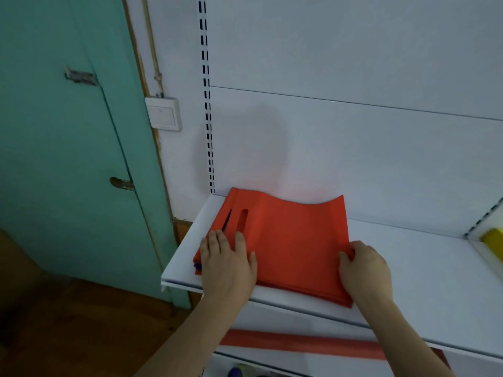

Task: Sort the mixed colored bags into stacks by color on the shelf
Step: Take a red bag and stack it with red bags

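Left hand [227, 263] lies flat, fingers straight, pressing the red bag stack [285, 240] near its slotted handle end. Right hand [366, 268] pinches the stack's right edge, fingers curled over it. Stack sits at the left end of the white shelf [422, 268]; a purple layer [198, 266] peeks out at the lower-left edge, so it's probably still mixed. Suggest keeping the left palm down as an anchor and peeling only the top red bag with the right, so lower layers don't slide. Yellow item [494, 240] sits far right.
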